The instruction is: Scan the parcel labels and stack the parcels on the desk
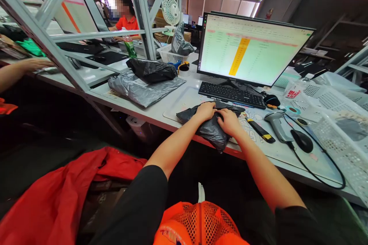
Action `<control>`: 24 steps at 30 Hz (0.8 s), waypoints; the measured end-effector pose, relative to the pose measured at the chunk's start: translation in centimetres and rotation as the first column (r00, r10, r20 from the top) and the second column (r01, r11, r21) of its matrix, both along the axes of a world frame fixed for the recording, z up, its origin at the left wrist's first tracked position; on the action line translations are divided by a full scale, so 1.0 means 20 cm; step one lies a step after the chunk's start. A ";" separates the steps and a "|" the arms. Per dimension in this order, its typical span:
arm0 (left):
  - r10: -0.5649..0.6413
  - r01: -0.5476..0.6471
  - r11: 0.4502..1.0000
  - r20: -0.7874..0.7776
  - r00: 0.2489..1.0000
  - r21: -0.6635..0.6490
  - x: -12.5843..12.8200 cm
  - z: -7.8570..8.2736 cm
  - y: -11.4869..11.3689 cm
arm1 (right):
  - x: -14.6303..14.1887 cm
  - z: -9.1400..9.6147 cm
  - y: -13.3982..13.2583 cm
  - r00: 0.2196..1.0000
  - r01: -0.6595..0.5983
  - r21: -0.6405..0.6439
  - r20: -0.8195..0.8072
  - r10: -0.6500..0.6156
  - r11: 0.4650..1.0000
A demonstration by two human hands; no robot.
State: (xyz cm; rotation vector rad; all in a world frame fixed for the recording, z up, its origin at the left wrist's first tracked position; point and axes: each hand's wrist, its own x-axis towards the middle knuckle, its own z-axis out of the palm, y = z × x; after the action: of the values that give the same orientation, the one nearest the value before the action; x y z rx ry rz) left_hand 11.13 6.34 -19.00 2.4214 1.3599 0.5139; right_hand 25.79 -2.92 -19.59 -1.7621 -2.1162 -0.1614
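A dark grey plastic mailing bag (212, 130) lies at the table's front edge, its lower corner hanging over. On its upper left part rests my left hand (205, 111), fingers bent and gripping the plastic. My right hand (229, 121) grips the same bag just to the right, its fingertips close to the left hand's. What is inside the bag is hidden. Right of the bag lie a black and yellow utility knife (260, 130) and a grey barcode scanner (278, 126). A black keyboard (231, 94) is just behind.
More plastic mailing bags (146, 88) are stacked at the left. A monitor (250, 49) stands behind the keyboard. A mouse (301, 141), a looping cable and white baskets (330, 134) occupy the right. Metal frame bars (69, 57) rise at left; a co-worker (128, 23) is beyond them.
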 end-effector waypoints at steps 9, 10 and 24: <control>0.262 -0.270 0.958 0.092 0.961 0.096 -0.07 -0.07 0.04 | -0.14 -0.02 0.10 0.991 0.070 -0.091 0.121 -0.059 0.993; 0.274 -0.283 0.953 0.091 0.957 0.109 -0.08 -0.05 0.06 | -0.13 -0.01 0.06 0.991 0.067 -0.095 0.123 -0.055 0.993; 0.204 -0.190 0.955 -0.037 0.978 0.227 -0.12 -0.08 0.23 | 0.14 -0.21 -0.57 0.940 -0.228 0.047 -0.249 0.233 0.972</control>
State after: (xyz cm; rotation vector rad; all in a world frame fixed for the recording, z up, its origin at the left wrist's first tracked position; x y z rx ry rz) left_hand 8.72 10.92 -20.55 2.5054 1.6620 0.6816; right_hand 28.55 -14.29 -23.82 -1.4234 -2.1023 0.1042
